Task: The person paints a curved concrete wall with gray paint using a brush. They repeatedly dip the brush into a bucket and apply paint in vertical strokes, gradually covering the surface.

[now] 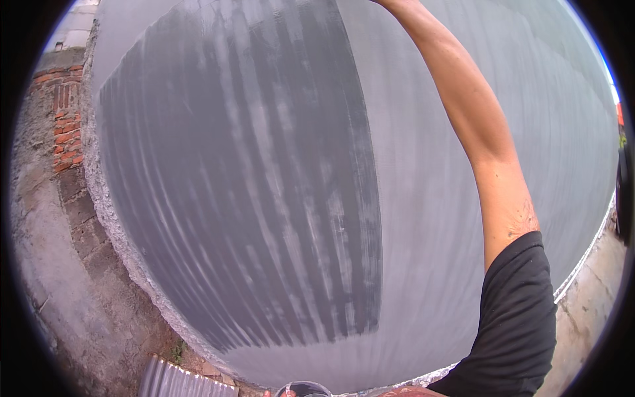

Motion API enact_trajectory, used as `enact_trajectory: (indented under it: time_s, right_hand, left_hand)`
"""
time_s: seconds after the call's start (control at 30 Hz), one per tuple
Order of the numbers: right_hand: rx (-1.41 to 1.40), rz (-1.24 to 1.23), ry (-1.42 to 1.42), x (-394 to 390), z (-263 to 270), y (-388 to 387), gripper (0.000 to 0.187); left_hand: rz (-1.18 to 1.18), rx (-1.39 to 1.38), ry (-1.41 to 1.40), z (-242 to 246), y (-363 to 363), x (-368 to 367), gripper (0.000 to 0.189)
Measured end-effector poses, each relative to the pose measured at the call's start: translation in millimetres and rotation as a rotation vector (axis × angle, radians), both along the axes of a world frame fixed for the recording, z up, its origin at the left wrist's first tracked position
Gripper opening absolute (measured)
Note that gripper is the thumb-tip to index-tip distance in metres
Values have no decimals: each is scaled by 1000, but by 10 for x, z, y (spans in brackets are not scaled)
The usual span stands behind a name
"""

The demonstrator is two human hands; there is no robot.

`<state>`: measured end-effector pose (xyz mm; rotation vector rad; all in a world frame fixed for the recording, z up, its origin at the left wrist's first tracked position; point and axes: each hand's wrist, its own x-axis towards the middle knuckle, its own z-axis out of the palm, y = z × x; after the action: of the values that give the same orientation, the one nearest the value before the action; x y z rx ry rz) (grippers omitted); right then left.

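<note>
A grey wall (421, 208) fills most of the view before me. On it lies a darker, wet-looking grey coat (188, 164) with vertical streaks and a ragged lower edge. My right arm reaches up across the wall's right part, and its hand is beyond the top edge, so whatever it holds is hidden. At the bottom edge, only the fingertips of my left hand (286, 393) show, at the rim of a round container (310, 383). They grip that rim, while most of the container is cut off.
Rough broken plaster (106, 213) borders the wall's left side. Past it stand exposed red bricks (67, 136) and weathered concrete (44, 233). A corrugated sheet (186, 381) lies low at the left. Paved ground (588, 302) runs along the right.
</note>
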<state>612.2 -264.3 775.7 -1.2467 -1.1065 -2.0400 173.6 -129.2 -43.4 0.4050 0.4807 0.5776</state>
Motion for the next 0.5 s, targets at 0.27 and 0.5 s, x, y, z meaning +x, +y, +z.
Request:
enact_trajectory:
  time_s: [0.27,0.5]
  right_hand:
    - [-162,-67,-9,-141,-1146,-216,16]
    - [-258,-42,-106,-241,-1905,-290,7]
  left_hand:
    - [271,130,203,-17,19,167,69]
    - [110,52,227,7,-90,24,75]
